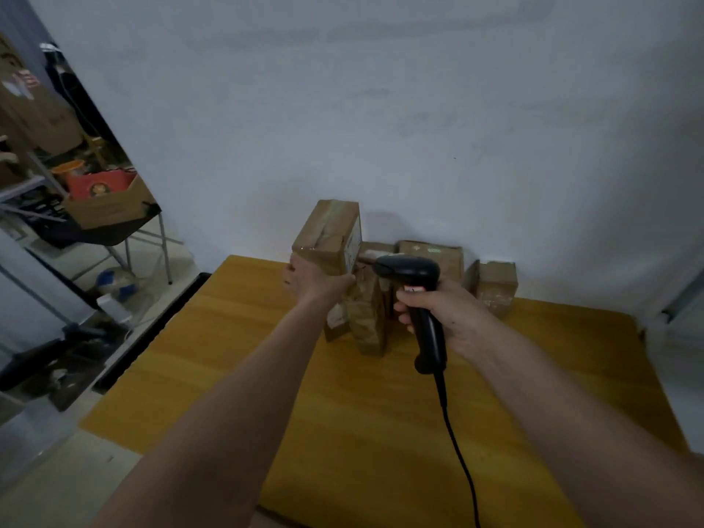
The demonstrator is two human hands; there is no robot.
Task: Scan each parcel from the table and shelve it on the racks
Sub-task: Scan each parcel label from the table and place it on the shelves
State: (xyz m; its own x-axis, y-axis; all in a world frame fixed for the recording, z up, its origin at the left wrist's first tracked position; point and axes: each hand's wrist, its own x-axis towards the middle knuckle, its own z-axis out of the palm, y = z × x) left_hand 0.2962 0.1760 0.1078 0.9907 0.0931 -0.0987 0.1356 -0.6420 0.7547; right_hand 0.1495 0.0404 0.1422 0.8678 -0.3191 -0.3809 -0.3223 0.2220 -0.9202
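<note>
At centre frame, the left hand [318, 282] grips a brown cardboard parcel [330, 238] from below, fingers and thumb wrapped round its lower end, holding it upright and lifted above the yellow wooden surface [236, 348]. Just right of it, the right hand [438, 306] is clamped round the grip of a black handheld scanner [415, 295], whose head points left at the white label on the parcel's right side, very close to it; whether they touch cannot be told. The scanner's black cable [459, 451] trails down toward the lower edge of the frame. Below and behind the lifted parcel, more taped brown parcels stand on the surface: two upright ones [367, 318] near the middle, a flatter one [434, 255] against the white wall [381, 108], and a small box [497, 285] further right. At the left of the frame, a metal rack [34, 184] holds cardboard boxes, and an open box [110, 202] sits on a folding stand.
</note>
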